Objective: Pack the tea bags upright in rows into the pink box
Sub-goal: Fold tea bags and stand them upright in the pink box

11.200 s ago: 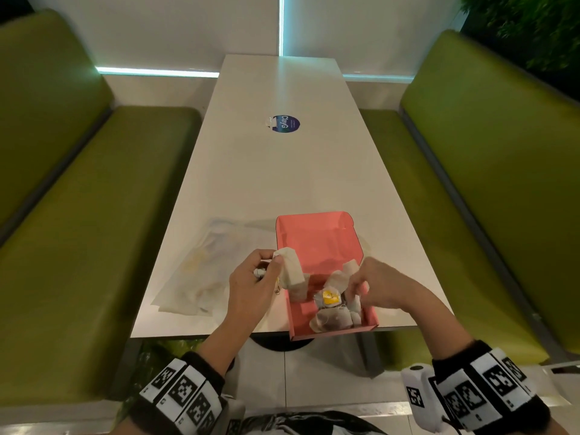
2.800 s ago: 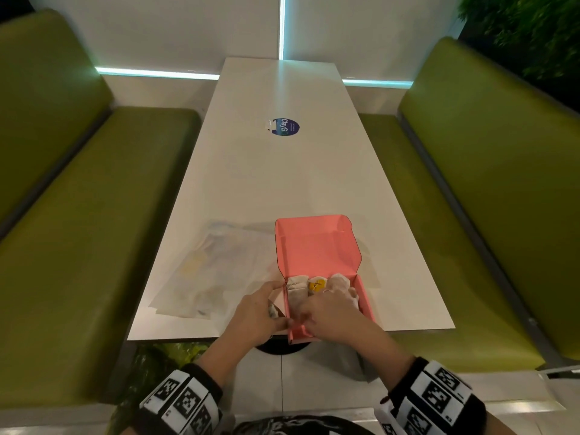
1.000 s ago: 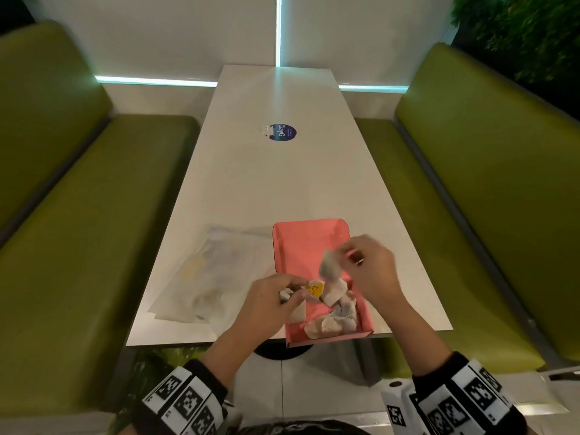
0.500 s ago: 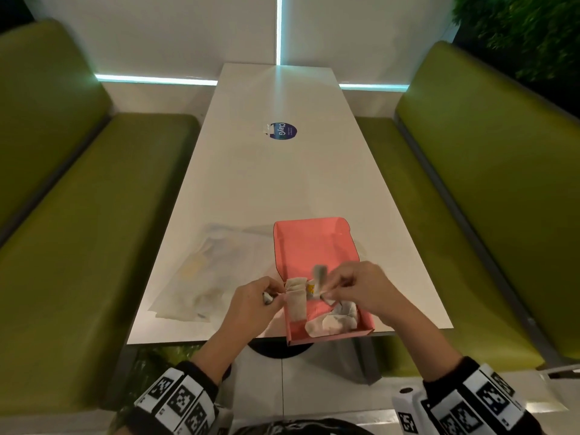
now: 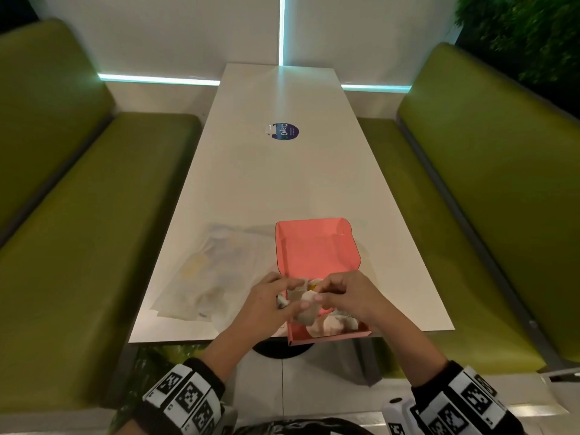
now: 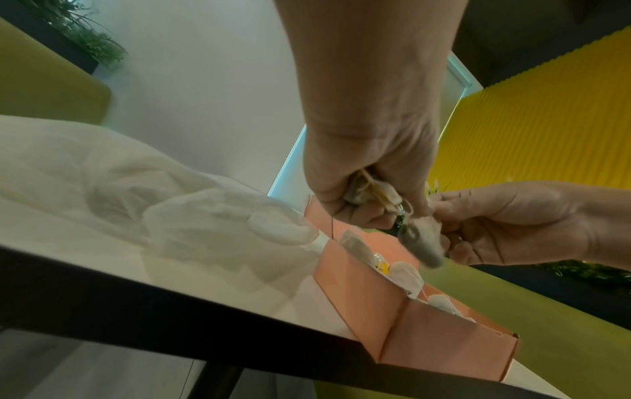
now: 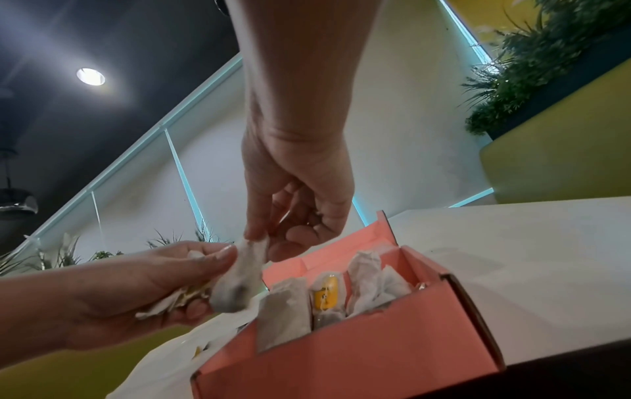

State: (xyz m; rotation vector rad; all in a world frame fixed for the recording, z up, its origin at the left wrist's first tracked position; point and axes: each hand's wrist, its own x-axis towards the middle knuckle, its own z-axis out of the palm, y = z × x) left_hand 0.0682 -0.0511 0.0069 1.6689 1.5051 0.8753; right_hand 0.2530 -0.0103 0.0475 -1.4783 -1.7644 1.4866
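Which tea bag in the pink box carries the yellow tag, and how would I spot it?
Find the pink box at the white table's near edge. Along its far wall stands a row of tea bags; the tea bag with the yellow tag is the middle one. Its neighbours are plain pale paper.

Matt cardboard pink box (image 7: pixel 358 359), papery tea bags (image 7: pixel 283 310), glossy table (image 5: pixel 282 183).

held tea bag (image 6: pixel 421 240) blurred, box (image 5: pixel 317 339) contents half-hidden

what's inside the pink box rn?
Pink box holds several tea bags, some upright along the back, and a yellow tag. The floor and exact count are hidden.
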